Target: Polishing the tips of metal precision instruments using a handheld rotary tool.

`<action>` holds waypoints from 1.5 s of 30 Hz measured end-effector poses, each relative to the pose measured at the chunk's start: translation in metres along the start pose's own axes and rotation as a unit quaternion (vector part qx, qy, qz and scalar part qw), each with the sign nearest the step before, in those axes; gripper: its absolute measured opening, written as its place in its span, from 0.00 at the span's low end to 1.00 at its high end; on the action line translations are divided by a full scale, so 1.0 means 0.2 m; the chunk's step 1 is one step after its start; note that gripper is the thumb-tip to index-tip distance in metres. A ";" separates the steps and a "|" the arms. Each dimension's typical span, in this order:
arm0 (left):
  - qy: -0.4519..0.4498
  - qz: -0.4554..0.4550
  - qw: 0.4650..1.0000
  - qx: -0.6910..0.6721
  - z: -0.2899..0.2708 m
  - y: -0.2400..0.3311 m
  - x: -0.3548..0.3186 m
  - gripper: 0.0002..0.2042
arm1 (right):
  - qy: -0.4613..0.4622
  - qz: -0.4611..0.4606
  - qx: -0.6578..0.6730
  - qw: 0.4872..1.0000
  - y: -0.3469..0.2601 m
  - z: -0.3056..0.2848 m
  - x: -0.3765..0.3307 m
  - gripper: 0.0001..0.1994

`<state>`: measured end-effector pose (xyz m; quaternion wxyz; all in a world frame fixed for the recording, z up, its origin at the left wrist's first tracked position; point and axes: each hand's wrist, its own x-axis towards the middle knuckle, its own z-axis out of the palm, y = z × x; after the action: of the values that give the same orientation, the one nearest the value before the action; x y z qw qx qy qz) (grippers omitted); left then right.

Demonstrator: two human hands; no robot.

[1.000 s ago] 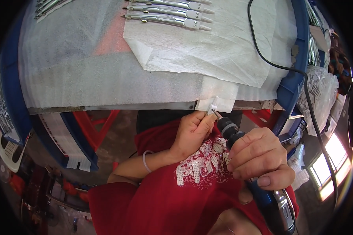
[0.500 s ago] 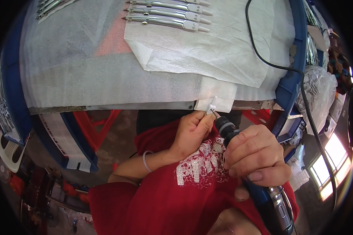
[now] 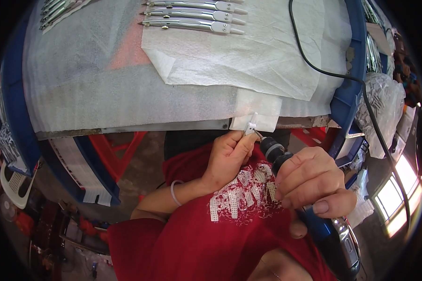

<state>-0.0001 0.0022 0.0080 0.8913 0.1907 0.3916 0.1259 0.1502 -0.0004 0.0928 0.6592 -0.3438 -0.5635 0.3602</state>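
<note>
Left hand (image 3: 227,157) pinches a small white-tipped piece (image 3: 251,125) between thumb and finger, at the table (image 3: 173,126)'s front edge, by a white pad (image 3: 268,122). Right hand (image 3: 314,182) wraps around a blue-and-black power tool (image 3: 273,151), bit angled toward the piece; contact can't be told. Best practice: pinch firm, tool steady, bit squarely seated, pressure light, fingertips clear.

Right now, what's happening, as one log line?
left hand: pinching white-tipped part | right hand: gripping power tool | silver compasses: on white sheet
</note>
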 end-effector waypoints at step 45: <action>0.106 0.476 0.691 0.533 -0.56 2.05 0.27 0.08 | 0.236 0.351 -0.102 0.900 -0.19 -0.09 -0.18 0.23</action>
<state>-0.0775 0.4174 0.0836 0.4131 0.7800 0.3413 0.3232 0.1668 -0.0506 0.1054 0.5653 -0.6594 -0.2676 0.4171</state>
